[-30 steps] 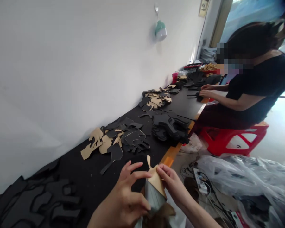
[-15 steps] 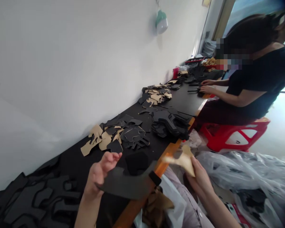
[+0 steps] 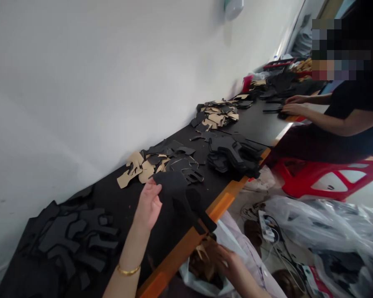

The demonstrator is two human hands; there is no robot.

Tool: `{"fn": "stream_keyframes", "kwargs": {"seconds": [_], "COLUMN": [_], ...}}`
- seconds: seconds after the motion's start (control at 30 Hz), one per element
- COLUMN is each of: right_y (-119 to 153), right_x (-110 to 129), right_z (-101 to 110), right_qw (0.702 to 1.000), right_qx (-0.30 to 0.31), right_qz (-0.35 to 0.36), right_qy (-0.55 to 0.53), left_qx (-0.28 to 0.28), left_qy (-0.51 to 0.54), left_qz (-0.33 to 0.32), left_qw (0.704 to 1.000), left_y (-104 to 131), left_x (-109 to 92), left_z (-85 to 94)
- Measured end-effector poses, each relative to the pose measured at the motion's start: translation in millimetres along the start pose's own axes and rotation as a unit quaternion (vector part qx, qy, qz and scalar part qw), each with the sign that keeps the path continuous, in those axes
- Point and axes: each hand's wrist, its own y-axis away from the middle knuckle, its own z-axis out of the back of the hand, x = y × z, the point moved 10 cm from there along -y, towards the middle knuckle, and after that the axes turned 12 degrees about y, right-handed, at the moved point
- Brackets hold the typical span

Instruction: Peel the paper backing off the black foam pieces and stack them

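The left hand (image 3: pixel 149 203) grips the upper left corner of a thin black piece (image 3: pixel 170 182) between thumb and fingers; its forked lower end reaches the wooden edge (image 3: pixel 174 256) of the black table (image 3: pixel 248 124). A pinch near the corner leaves the narrow prongs free to bend, so supporting them along their length and moving gently seems wise. The right hand (image 3: pixel 233 265) is low at the mouth of a pale plastic bag (image 3: pixel 230 236), beside brown scraps (image 3: pixel 202 263); whether it grasps anything, I cannot tell. Keeping the prongs clear of the bag's rim would avoid snagging. Left lies a heap of black cutouts (image 3: pixel 62 236); beyond the left hand, a beige and black pile (image 3: pixel 147 165); farther right, a thick black stack (image 3: pixel 233 155), best not nudged. Another person (image 3: pixel 354 111) works at the far right.
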Motion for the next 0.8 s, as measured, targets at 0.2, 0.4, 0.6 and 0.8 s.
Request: {"fn": "stream_keyframes", "kwargs": {"seconds": [0.2, 0.4, 0.6, 0.8], "right_y": [-7, -13, -14, -14], "right_x": [74, 100, 97, 100], "right_z": [66, 69, 88, 96], "right_qw": [0.964, 0.941, 0.931, 0.913], "right_qx": [-0.199, -0.228, -0.288, -0.332], "right_qz": [0.158, 0.215, 0.19, 0.193], "right_qy": [0.082, 0.127, 0.12, 0.139], "left_qx": [0.0, -0.004, -0.068, -0.035], "left_qy": [-0.01, -0.051, -0.099, -0.186], "left_qz": [0.089, 0.072, 0.053, -0.011], "left_qw": [0.996, 0.996, 0.991, 0.982], "left_y": [2, 0, -4, -10], "left_x": [53, 64, 70, 61], "left_z": [20.4, 40.5, 74.8, 74.6]}}
